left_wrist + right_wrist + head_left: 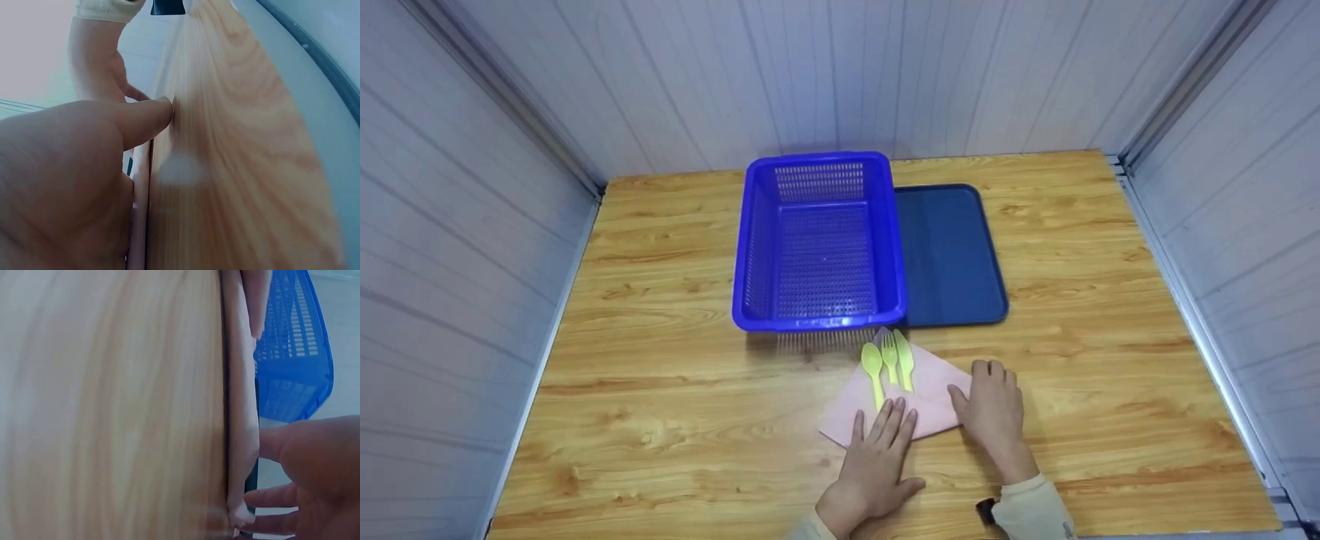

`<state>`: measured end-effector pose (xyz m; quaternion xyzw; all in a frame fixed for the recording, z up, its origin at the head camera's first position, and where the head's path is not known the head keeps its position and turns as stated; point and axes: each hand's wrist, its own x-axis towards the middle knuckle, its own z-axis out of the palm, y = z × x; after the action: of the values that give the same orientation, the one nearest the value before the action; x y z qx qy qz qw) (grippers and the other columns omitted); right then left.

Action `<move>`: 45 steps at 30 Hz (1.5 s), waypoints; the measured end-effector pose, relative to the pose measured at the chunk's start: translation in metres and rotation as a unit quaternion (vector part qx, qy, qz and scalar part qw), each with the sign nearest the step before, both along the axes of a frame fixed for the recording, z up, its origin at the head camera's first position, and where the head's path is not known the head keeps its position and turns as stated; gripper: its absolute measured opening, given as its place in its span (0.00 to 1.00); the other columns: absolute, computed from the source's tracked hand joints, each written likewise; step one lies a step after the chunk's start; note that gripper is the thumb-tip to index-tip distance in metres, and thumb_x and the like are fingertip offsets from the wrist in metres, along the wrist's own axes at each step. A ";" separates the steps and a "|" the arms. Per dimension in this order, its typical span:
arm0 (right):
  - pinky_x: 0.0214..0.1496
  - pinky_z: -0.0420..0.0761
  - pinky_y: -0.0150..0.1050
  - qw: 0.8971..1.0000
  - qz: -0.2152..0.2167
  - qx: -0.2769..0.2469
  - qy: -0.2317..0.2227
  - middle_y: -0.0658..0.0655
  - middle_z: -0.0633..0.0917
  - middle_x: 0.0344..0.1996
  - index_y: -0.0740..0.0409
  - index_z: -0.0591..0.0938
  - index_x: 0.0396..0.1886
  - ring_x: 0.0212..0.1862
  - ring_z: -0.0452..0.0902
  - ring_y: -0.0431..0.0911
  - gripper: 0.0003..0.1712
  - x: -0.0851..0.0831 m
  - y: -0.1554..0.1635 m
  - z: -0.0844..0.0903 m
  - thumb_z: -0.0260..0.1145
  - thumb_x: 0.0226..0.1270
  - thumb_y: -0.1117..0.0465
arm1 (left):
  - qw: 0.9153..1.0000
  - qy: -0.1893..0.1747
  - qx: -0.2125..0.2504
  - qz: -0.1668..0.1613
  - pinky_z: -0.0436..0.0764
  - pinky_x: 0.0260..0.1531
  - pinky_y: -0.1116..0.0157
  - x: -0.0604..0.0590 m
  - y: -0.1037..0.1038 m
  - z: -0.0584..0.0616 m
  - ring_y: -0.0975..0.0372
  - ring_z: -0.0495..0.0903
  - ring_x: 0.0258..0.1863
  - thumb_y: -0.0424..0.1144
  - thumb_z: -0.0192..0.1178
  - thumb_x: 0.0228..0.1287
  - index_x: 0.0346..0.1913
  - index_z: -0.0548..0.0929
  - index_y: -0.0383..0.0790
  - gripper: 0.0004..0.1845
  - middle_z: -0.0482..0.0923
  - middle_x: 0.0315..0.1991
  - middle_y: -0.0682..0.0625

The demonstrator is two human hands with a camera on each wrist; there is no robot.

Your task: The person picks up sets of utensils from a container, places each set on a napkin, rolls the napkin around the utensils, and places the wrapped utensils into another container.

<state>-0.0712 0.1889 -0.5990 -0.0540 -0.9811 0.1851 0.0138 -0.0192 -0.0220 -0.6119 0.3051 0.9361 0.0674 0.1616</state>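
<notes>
The table (675, 405) held a blue basket (819, 325) ahead of the spread left grip (876, 465), a navy tray (956, 255) ahead of the right grip (994, 409), a pink napkin (934, 401) under the left and corner-pinched by the right, and a yellow spoon (873, 364), knife (904, 364) and fork (890, 360) just beyond the left.

One basket (825, 259), one tray (954, 255) and one napkin (939, 379) are showing on one surface (660, 360). Three pieces of cutlery are lying there: one spoon (872, 360), one fork (892, 366), one knife (905, 364). Two sets of fingers are showing, one of left fingers (891, 424), one of right fingers (996, 371). Two sleeves (1031, 508) are showing, and three walls (855, 75) are standing.
</notes>
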 end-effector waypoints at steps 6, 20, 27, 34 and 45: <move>0.44 0.74 0.55 0.995 -0.007 -0.091 -0.050 0.67 0.80 0.38 0.70 0.79 0.44 0.42 0.74 0.62 0.25 -0.003 0.009 0.007 0.69 0.61 0.51 | 1.000 0.013 -0.001 0.004 0.43 0.68 0.40 0.000 0.000 0.001 0.55 0.32 0.76 0.70 0.48 0.63 0.78 0.43 0.46 0.51 0.35 0.78 0.47; 0.30 0.73 0.42 0.973 0.021 -0.195 -0.121 0.55 0.78 0.23 0.64 0.79 0.31 0.28 0.73 0.48 0.08 0.009 0.006 0.021 0.68 0.60 0.62 | 0.998 0.053 0.015 0.029 0.49 0.69 0.46 0.001 0.009 0.007 0.52 0.45 0.75 0.61 0.52 0.67 0.75 0.57 0.40 0.42 0.48 0.76 0.42; 0.44 0.78 0.46 0.953 0.052 -0.284 -0.094 0.59 0.83 0.39 0.68 0.77 0.51 0.41 0.77 0.49 0.25 0.016 -0.007 0.016 0.72 0.58 0.60 | 0.996 0.081 0.028 0.029 0.57 0.69 0.55 0.002 0.013 0.008 0.49 0.54 0.72 0.55 0.56 0.68 0.71 0.64 0.34 0.37 0.55 0.73 0.36; 0.44 0.78 0.38 0.937 0.169 -0.301 -0.058 0.54 0.78 0.41 0.69 0.77 0.54 0.41 0.74 0.46 0.30 0.029 -0.027 0.008 0.76 0.49 0.69 | 0.984 0.142 0.100 0.029 0.70 0.61 0.58 -0.003 0.010 0.004 0.49 0.68 0.64 0.46 0.55 0.69 0.63 0.74 0.32 0.26 0.69 0.64 0.39; 0.45 0.80 0.49 0.975 0.174 -0.115 0.078 0.63 0.79 0.38 0.75 0.78 0.51 0.41 0.78 0.55 0.24 0.043 -0.048 0.001 0.62 0.50 0.81 | 0.979 0.140 0.145 0.034 0.69 0.61 0.65 -0.007 0.004 0.000 0.56 0.67 0.62 0.37 0.54 0.70 0.61 0.76 0.32 0.21 0.67 0.60 0.43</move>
<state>-0.0281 0.1408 -0.5976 0.1311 -0.9434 0.3003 0.0519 -0.0258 -0.0185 -0.6115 0.3001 0.9394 0.1644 -0.0198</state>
